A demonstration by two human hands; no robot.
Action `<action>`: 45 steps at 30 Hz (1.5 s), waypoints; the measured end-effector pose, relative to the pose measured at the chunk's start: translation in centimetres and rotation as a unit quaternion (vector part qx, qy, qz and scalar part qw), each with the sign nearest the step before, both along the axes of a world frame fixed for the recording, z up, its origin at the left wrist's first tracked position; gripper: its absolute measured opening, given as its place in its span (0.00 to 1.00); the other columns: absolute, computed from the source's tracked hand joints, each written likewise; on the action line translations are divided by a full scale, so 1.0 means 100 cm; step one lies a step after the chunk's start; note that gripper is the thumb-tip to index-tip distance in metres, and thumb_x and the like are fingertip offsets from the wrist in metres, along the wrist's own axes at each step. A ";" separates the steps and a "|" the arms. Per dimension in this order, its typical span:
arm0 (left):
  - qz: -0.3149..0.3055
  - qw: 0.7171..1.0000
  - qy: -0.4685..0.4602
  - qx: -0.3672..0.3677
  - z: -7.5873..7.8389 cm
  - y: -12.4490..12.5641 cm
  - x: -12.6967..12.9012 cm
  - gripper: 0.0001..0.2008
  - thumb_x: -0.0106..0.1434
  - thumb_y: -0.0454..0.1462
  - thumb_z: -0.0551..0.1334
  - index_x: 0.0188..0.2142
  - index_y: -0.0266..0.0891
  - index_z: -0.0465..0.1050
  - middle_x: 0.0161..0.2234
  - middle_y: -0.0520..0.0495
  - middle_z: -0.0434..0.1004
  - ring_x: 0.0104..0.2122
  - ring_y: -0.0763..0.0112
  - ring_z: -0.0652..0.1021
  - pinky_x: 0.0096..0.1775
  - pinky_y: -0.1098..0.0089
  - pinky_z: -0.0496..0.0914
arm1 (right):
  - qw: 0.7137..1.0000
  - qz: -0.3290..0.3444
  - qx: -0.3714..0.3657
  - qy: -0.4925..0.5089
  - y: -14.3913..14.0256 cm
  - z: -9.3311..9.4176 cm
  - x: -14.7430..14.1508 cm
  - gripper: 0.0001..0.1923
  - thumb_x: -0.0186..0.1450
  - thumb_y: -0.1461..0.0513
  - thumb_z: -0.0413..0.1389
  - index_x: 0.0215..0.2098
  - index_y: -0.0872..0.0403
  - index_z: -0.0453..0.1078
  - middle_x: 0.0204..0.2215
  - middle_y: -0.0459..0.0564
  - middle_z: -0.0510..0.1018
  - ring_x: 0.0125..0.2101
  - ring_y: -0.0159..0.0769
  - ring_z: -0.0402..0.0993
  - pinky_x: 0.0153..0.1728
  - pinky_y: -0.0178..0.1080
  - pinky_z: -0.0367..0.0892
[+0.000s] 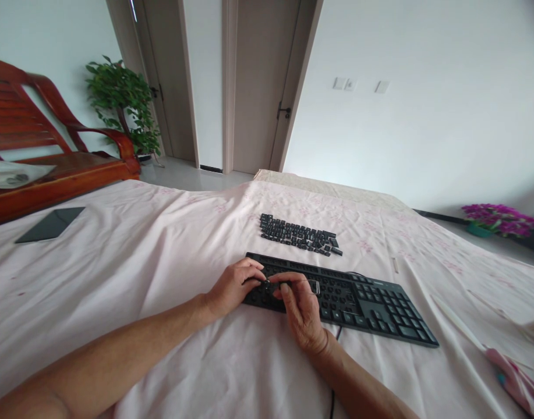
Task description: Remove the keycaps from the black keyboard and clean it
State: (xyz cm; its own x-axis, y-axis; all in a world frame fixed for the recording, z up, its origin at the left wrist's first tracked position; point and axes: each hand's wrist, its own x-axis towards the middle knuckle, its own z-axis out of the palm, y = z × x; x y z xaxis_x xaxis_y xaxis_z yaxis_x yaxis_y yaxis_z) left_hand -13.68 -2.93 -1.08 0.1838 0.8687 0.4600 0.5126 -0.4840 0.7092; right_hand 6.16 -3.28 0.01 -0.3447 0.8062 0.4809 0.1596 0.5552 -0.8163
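Observation:
A black keyboard (371, 302) lies on a pale pink sheet (140, 262). My left hand (234, 286) rests on the keyboard's left end, fingers curled over the keys. My right hand (302, 311) lies on the keys beside it and pinches a thin wire keycap puller (314, 286), whose loop sticks out to the right. Both hands meet near a small black keycap (265, 283). Behind the keyboard, several loose black keycaps (299, 234) lie laid out in rows on the sheet.
A dark tablet (52, 224) lies at the far left of the sheet. A red wooden chair (52, 151) and a potted plant (122, 102) stand beyond it. Purple flowers (502, 218) sit at right. A pink object (517, 381) lies at the bottom right.

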 end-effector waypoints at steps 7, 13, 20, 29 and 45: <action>0.001 1.000 -0.020 0.008 0.002 -0.002 0.003 0.06 0.61 0.30 0.62 0.34 0.41 0.77 0.41 0.47 0.76 0.42 0.69 0.76 0.47 0.67 0.69 | 1.000 -0.011 -0.021 0.021 0.001 0.000 -0.002 0.11 0.71 0.59 0.45 0.46 0.50 0.67 0.42 0.51 0.74 0.34 0.33 0.72 0.37 0.38 0.69; 0.057 0.995 0.079 0.019 0.007 0.000 0.000 0.03 0.60 0.34 0.64 0.34 0.43 0.76 0.33 0.51 0.79 0.37 0.66 0.76 0.46 0.64 0.66 | 1.000 -0.010 -0.012 0.017 0.003 -0.004 -0.002 0.11 0.71 0.60 0.46 0.48 0.50 0.66 0.44 0.51 0.74 0.35 0.33 0.73 0.39 0.39 0.70; 0.109 0.987 0.120 0.021 0.013 -0.001 0.000 0.05 0.59 0.33 0.65 0.35 0.45 0.77 0.33 0.54 0.80 0.37 0.66 0.75 0.46 0.63 0.63 | 0.999 0.011 0.014 0.037 0.009 -0.013 -0.004 0.09 0.71 0.63 0.46 0.45 0.51 0.67 0.46 0.52 0.72 0.41 0.35 0.72 0.40 0.39 0.72; 0.118 0.986 0.119 0.017 0.009 0.003 -0.001 0.08 0.59 0.32 0.64 0.37 0.47 0.78 0.34 0.54 0.81 0.38 0.66 0.76 0.49 0.62 0.63 | 1.000 0.015 0.023 0.016 0.011 -0.012 -0.006 0.09 0.70 0.64 0.46 0.43 0.50 0.67 0.44 0.51 0.72 0.43 0.36 0.72 0.45 0.41 0.70; 0.108 0.987 0.115 0.005 0.007 0.004 -0.001 0.07 0.60 0.33 0.64 0.37 0.48 0.78 0.34 0.55 0.82 0.36 0.69 0.78 0.57 0.59 0.56 | 0.999 0.019 0.038 0.008 0.011 -0.013 -0.005 0.09 0.70 0.65 0.46 0.43 0.50 0.66 0.43 0.51 0.73 0.43 0.36 0.72 0.46 0.42 0.69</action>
